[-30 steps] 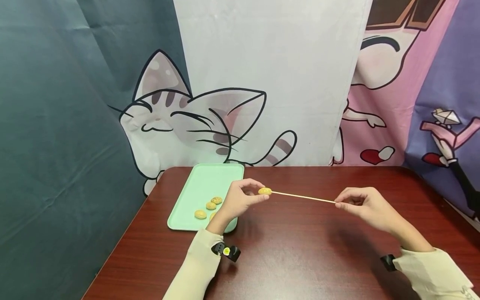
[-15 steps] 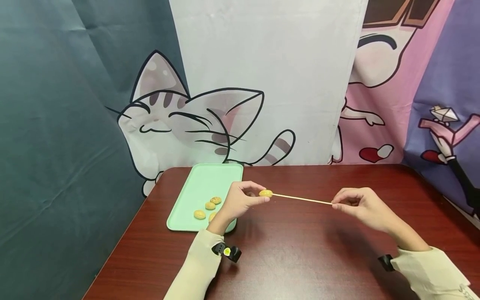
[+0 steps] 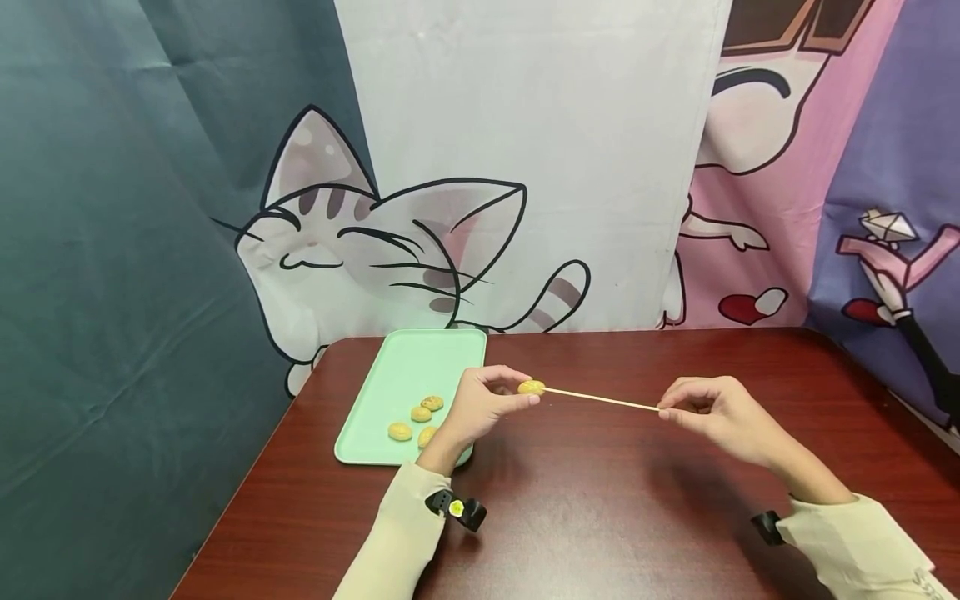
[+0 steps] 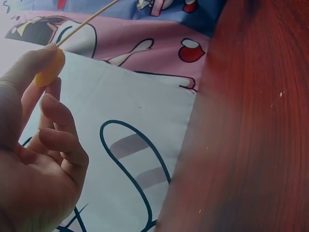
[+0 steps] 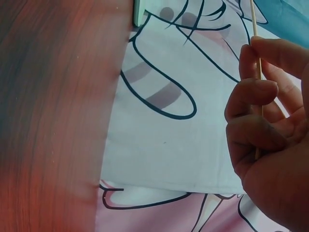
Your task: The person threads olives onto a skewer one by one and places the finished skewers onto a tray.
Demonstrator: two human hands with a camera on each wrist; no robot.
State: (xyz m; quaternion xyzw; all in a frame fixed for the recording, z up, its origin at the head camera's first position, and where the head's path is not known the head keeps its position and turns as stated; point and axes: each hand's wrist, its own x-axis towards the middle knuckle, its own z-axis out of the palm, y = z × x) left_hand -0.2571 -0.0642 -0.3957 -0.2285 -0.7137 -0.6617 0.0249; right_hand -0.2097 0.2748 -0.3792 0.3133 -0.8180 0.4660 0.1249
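Between the thumb and fingertips of my left hand (image 3: 480, 407) is a small yellow oval piece (image 3: 532, 387), like a baby potato, held above the table. In the left wrist view the piece (image 4: 51, 70) shows orange-yellow beneath the thumb. A thin wooden skewer (image 3: 600, 397) meets its right end; how deep the point sits inside cannot be seen. My right hand (image 3: 726, 419) pinches the skewer farther right. The right wrist view shows the skewer (image 5: 254, 19) running back past the curled fingers into the palm.
A mint-green tray (image 3: 367, 408) lies on the table's left side, partly behind my left wrist. Several similar yellow pieces (image 3: 400, 432) rest in its near half. The dark red wooden table (image 3: 585, 508) ends at a printed cloth backdrop (image 3: 630, 167).
My right hand has come slightly left toward my left hand, so less skewer shows between them. The left hand keeps its pinch on the yellow piece. The head view has shifted a little.
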